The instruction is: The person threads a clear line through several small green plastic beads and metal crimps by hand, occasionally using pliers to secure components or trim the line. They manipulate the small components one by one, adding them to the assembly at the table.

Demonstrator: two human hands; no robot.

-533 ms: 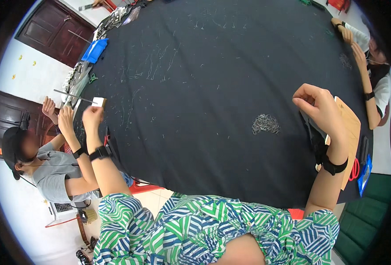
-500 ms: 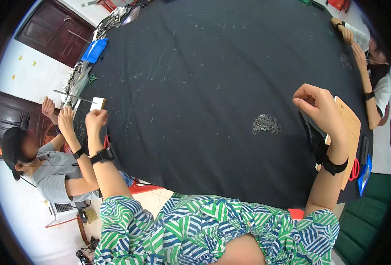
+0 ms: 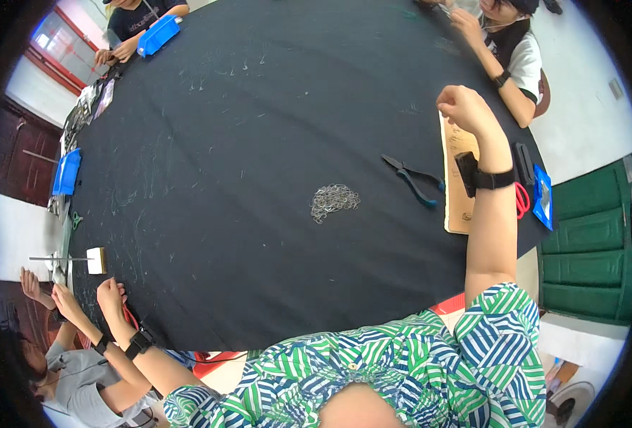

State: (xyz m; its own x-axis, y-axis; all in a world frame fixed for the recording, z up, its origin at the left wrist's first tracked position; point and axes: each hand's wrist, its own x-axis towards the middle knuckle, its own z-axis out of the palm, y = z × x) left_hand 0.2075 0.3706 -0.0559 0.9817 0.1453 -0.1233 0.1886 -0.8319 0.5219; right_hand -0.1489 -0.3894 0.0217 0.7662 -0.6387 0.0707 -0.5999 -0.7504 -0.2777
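Observation:
My right hand point(image 3: 466, 110) is raised over the far end of a tan board point(image 3: 454, 203), its fingers curled down and closed. Whatever they may pinch is hidden from view. Beside the board lie blue-handled pliers point(image 3: 417, 187), jaws pointing away to the left. A pile of thin silvery wire links point(image 3: 334, 201) sits on the black cloth, left of the pliers. At the table's near left edge my left hand point(image 3: 111, 298) is closed in a loose fist. A red-handled tool point(image 3: 129, 316) lies right by its wrist; what the fist holds, if anything, does not show.
A black cloth point(image 3: 245, 235) covers the table, with scattered wire bits. Right of my forearm lie red handles point(image 3: 522, 200) and a blue packet point(image 3: 542, 196). A white block with a rod point(image 3: 96, 261) and blue trays point(image 3: 67, 171) line the left. Co-workers sit left, far left and far right.
The view has swung right, so the table contents sit further left. My right hand has moved forward over the board, uncovering the pliers. My left hand remains closed near the red-handled tool.

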